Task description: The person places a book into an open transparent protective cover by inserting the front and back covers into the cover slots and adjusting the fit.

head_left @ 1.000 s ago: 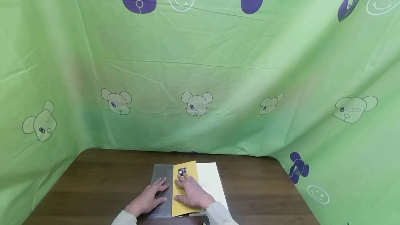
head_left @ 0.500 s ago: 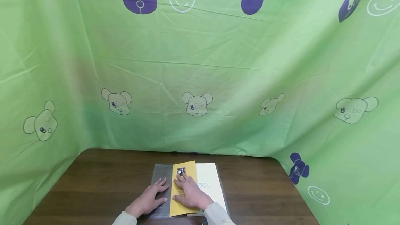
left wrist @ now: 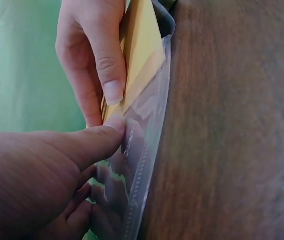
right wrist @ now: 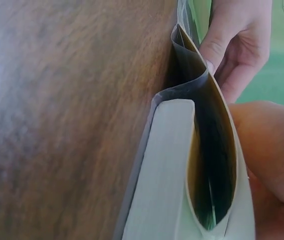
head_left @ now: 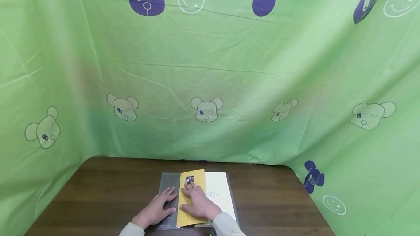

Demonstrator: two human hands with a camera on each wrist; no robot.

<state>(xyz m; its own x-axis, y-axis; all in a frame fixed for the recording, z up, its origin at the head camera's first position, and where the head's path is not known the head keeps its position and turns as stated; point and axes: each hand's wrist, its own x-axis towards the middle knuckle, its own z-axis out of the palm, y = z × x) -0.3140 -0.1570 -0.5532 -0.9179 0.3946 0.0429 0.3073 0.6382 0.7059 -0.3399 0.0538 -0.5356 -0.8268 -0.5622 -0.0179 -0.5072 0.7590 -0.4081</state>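
Note:
A thick book (head_left: 217, 184) lies on the table, its white page with a small line drawing facing up. To its left a yellow cover flap (head_left: 198, 176) with a small photo is folded over, beside a clear plastic book cover (head_left: 170, 178). My left hand (head_left: 156, 208) rests on the plastic with spread fingers, its thumb near the yellow fold. My right hand (head_left: 199, 203) presses on the yellow flap, fingers extended. In the right wrist view the flap bulges in a loop beside the book's page block (right wrist: 166, 165), above the bent plastic.
The brown wooden table (head_left: 108, 192) extends to both sides of the book. A green printed cloth (head_left: 210, 65) hangs behind and along the sides. Part of a dark wrist device (head_left: 213, 231) shows beneath the right sleeve.
The yellow flap and my right hand have shifted slightly left, so its left edge lies closer to my left thumb. My left hand has stayed in place.

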